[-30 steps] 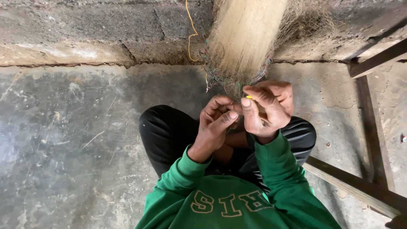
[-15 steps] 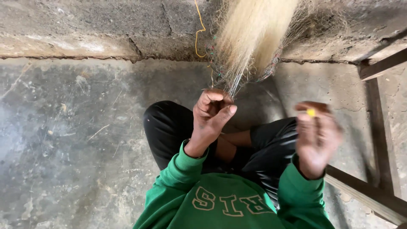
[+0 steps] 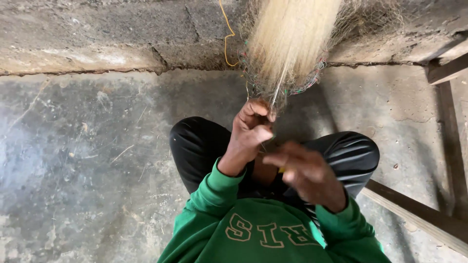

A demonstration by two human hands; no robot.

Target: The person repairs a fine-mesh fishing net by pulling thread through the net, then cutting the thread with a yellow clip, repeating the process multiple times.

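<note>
A bundle of pale straw-coloured fibres [image 3: 292, 39] hangs down in front of me, with a tangle of thin netting [image 3: 273, 85] around its lower end. My left hand [image 3: 251, 129] is raised under the bundle and pinches a few thin strands that run down from it. My right hand [image 3: 307, 175] is lower, near my lap and blurred by motion; a bit of a small yellow thing [image 3: 282, 170] shows under its fingers. I sit cross-legged in black trousers [image 3: 200, 146] and a green sweatshirt [image 3: 263, 234].
Bare concrete floor [image 3: 87, 170] spreads to the left. A rough block wall [image 3: 122, 34] runs along the top, with a yellow cord [image 3: 225, 39] hanging on it. Wooden beams [image 3: 419, 214] lie at the right.
My right hand has swung from out at the right back in toward my lap, below the left hand. The left hand has stayed at the strands under the bundle.
</note>
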